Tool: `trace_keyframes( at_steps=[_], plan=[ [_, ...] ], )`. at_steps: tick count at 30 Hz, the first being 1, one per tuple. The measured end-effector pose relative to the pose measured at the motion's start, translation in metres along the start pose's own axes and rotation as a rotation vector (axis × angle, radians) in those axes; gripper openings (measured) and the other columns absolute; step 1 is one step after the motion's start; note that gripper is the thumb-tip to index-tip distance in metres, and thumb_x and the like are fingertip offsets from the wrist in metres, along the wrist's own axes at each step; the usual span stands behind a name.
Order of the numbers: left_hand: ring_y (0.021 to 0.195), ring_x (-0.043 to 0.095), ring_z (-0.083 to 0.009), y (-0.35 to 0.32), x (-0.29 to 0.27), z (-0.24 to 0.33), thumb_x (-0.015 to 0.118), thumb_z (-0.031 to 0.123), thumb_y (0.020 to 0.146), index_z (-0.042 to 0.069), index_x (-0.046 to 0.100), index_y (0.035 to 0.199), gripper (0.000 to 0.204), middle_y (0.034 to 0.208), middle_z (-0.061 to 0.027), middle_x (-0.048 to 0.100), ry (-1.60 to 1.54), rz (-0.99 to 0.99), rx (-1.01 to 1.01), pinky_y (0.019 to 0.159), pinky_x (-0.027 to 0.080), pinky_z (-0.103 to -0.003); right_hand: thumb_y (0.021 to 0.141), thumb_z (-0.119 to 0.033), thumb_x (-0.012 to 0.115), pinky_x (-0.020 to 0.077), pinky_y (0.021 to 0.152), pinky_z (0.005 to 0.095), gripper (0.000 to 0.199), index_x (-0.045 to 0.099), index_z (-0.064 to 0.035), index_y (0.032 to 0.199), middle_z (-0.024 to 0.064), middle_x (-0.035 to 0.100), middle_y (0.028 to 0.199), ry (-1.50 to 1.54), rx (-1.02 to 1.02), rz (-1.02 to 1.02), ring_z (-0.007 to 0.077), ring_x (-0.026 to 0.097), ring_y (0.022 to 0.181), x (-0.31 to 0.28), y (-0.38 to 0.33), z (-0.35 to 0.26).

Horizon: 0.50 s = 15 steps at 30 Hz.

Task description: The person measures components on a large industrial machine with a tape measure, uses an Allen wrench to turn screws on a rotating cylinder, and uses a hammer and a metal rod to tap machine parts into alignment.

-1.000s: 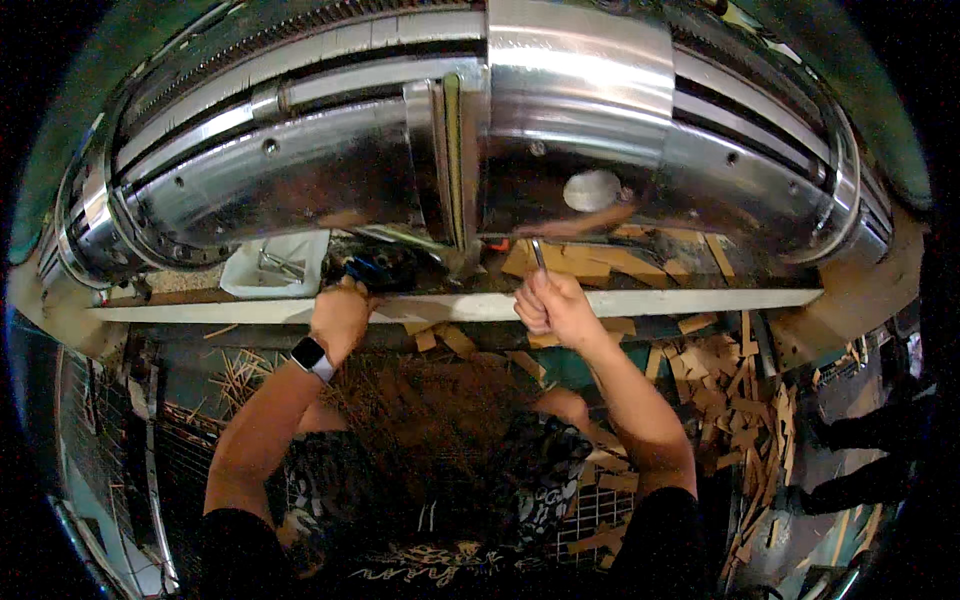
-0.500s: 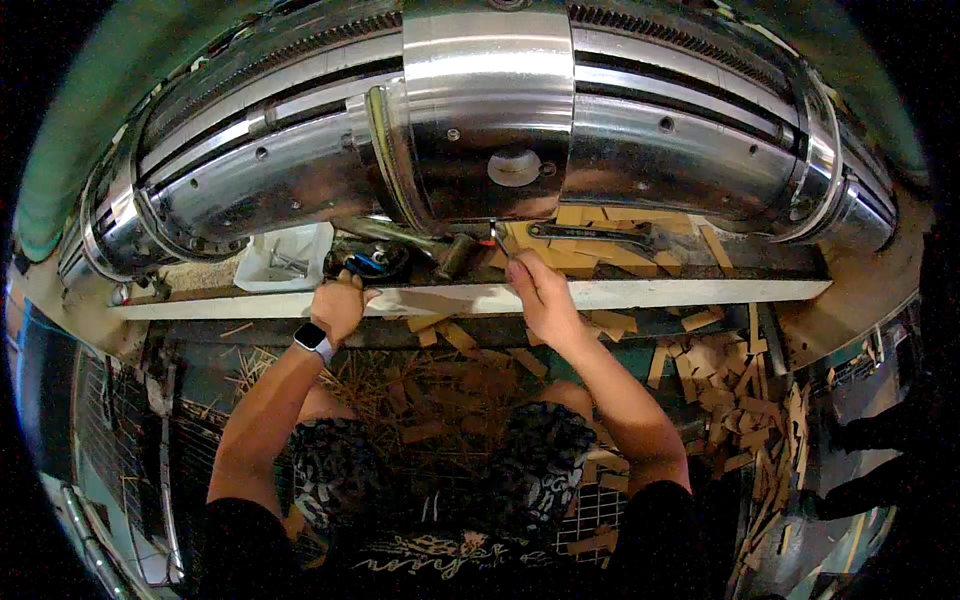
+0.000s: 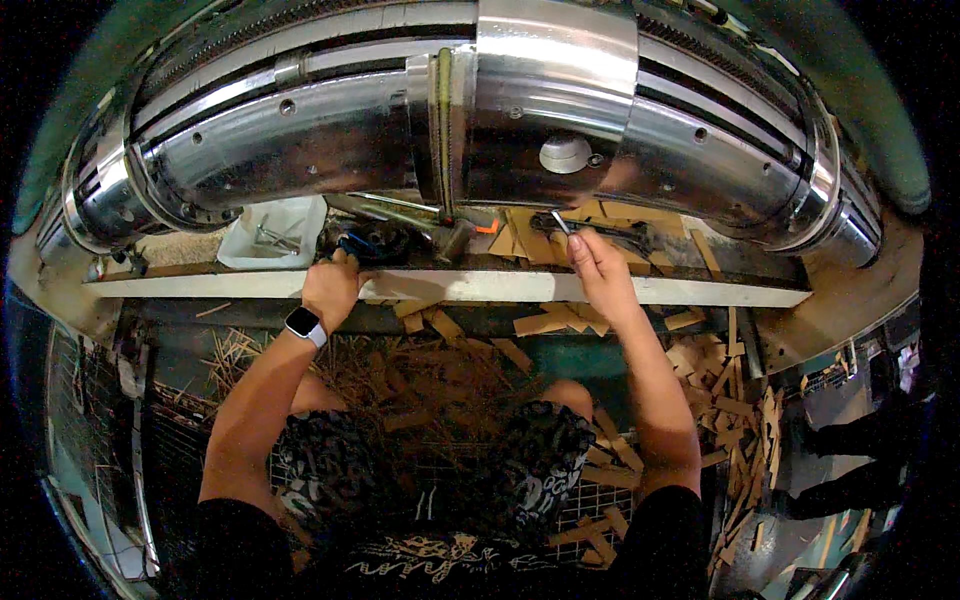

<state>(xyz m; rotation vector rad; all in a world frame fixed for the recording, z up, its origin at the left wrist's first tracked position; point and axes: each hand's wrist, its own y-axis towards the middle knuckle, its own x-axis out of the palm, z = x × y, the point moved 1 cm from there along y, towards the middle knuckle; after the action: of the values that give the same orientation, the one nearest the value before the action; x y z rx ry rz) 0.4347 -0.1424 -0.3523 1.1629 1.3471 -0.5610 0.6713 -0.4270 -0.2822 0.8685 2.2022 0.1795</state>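
Observation:
My right hand (image 3: 596,268) is closed on a slim silver metal tool (image 3: 561,222), whose bare end points up and left below a shiny metal cylinder (image 3: 385,150). The tool's exact kind is unclear. My left hand (image 3: 333,287) has its fingers curled over the white beam's far edge, at a blue-and-black object (image 3: 358,246); the fingertips are partly hidden. Between my hands lies a hammer (image 3: 455,241), with a small orange piece (image 3: 488,227) just right of it. Above my right hand, a broad collar (image 3: 560,60) on the cylinder has a round hole (image 3: 565,154).
A white plastic container (image 3: 232,247) with metal pieces stands left of my left hand. The white beam (image 3: 450,286) runs across before me. A dark wrench (image 3: 610,232) lies on cardboard strips behind my right hand. Cardboard scraps (image 3: 715,385) litter the floor and grating.
My right hand has moved right with the silver tool, away from the hammer. The collar now appears further right. The orange piece shows more fully. My left hand stays at the blue-and-black object.

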Motion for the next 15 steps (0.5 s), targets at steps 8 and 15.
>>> trace_keyframes(
  at_steps=[8,15],
  plan=[
    [0.059,0.056,-0.0286,0.003,0.014,-0.004,0.060,0.035,0.075,0.002,0.053,0.069,0.034,0.069,-0.0128,0.051,-0.057,0.132,-0.007,0.050,0.046,-0.037,0.092,-0.029,0.042,0.0307,0.041,0.0213,0.029,0.044,-0.0062,0.074,-0.0021,0.039,0.055,0.649,0.160,0.120,0.0060,0.037,0.046,0.048,-0.003,0.003],
    [0.063,0.057,-0.0269,0.006,0.009,0.002,0.058,0.035,0.075,0.003,0.055,0.076,0.032,0.074,-0.0125,0.052,0.048,-0.054,-0.083,0.053,0.046,-0.035,0.091,-0.033,0.042,0.0191,0.037,0.0211,0.033,0.039,-0.0078,0.070,-0.0018,0.029,0.052,1.168,0.197,-0.100,0.0070,0.025,0.042,0.040,0.003,0.002]
  ],
)
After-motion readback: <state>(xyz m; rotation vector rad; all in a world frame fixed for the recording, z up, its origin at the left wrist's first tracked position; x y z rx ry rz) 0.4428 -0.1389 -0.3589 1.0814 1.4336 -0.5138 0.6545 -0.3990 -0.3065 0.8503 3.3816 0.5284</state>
